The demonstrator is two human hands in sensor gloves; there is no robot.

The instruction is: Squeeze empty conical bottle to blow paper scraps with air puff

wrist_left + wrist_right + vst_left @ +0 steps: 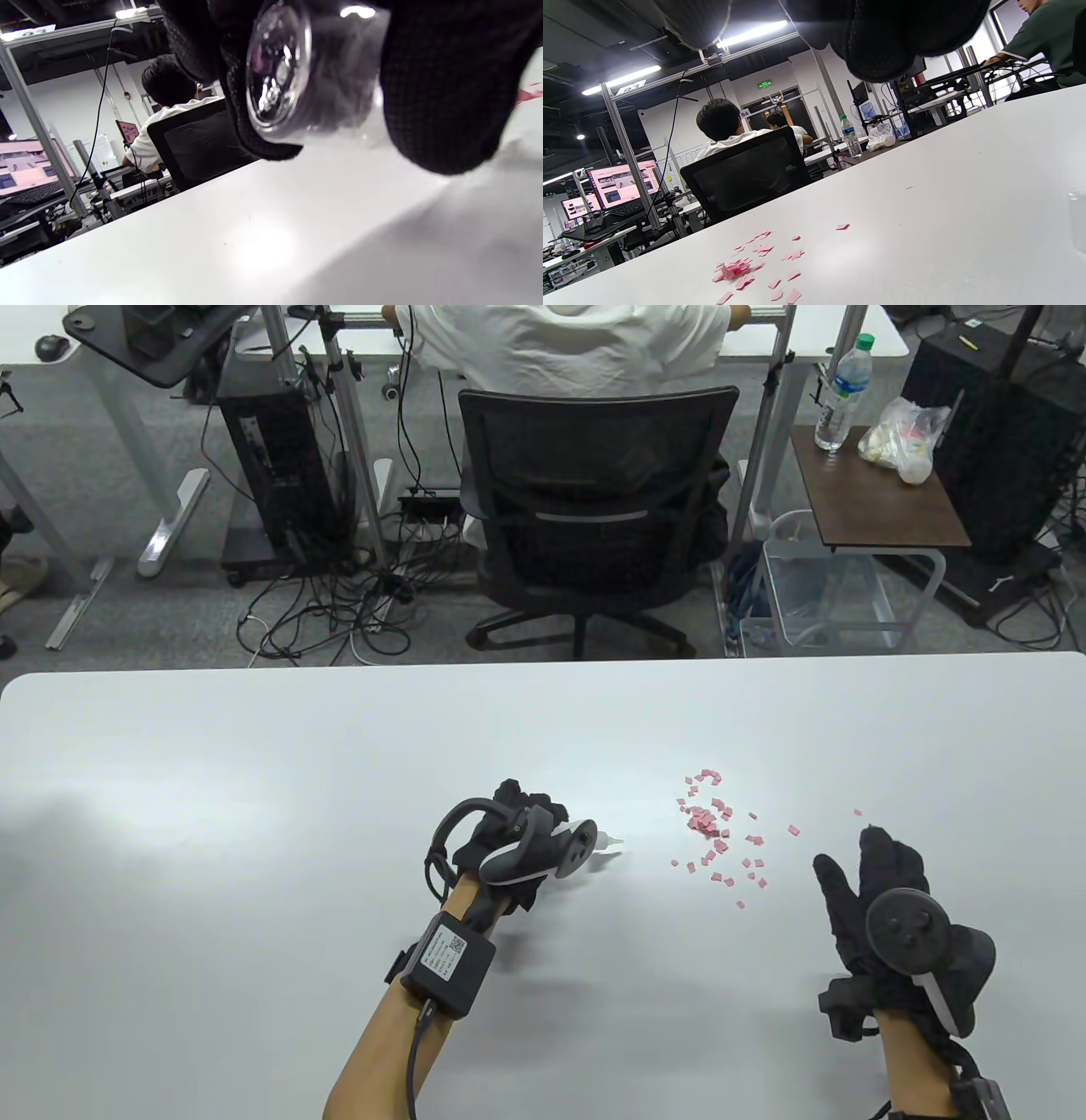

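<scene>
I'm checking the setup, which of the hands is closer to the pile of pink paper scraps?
Left, narrowly. The left hand holds the bottle, nozzle toward the paper scraps on its right. The right hand rests open right of them.

The surface (pixel 254 780) is seen as plain white with a soft sheen. The paper scraps (pixel 711 819) are shown in pink. The conical bottle (pixel 322 80) is rendered clear, with a whitish nozzle. Both the left hand (pixel 509 831) and the right hand (pixel 874 891) are covered in black knit gloves, and dark grey trackers with pale undersides are strapped on.
</scene>
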